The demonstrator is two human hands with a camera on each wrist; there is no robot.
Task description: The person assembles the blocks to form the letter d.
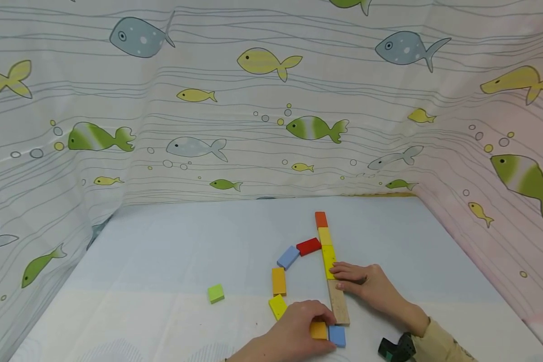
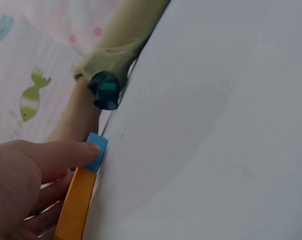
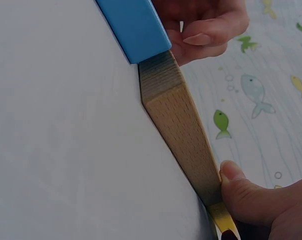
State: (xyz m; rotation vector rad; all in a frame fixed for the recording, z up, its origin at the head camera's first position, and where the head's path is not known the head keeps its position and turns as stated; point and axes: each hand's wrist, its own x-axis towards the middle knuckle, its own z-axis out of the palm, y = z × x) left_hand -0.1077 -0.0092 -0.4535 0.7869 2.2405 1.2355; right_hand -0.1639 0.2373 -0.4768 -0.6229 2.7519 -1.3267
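My left hand (image 1: 294, 327) pinches a blue block (image 1: 338, 337) at the near end of a block outline; its thumb lies on the blue block (image 2: 97, 150) in the left wrist view. Beside it, under the arched hand, is an orange block (image 1: 318, 330). My right hand (image 1: 373, 286) touches the straight right side, its fingers on a yellow block (image 1: 328, 254) and its thumb by a plain wooden block (image 1: 338, 304). In the right wrist view, the wooden block (image 3: 183, 135) meets the blue one. My left hand partly hides the lower curve.
The curve continues through a yellow block (image 1: 278, 305), an orange block (image 1: 278, 281), a light blue block (image 1: 288, 257) and a red block (image 1: 308, 246). A pale yellow block (image 1: 325, 236) and an orange-red block (image 1: 321, 219) extend the straight line. A green block (image 1: 215, 293) lies apart, left.
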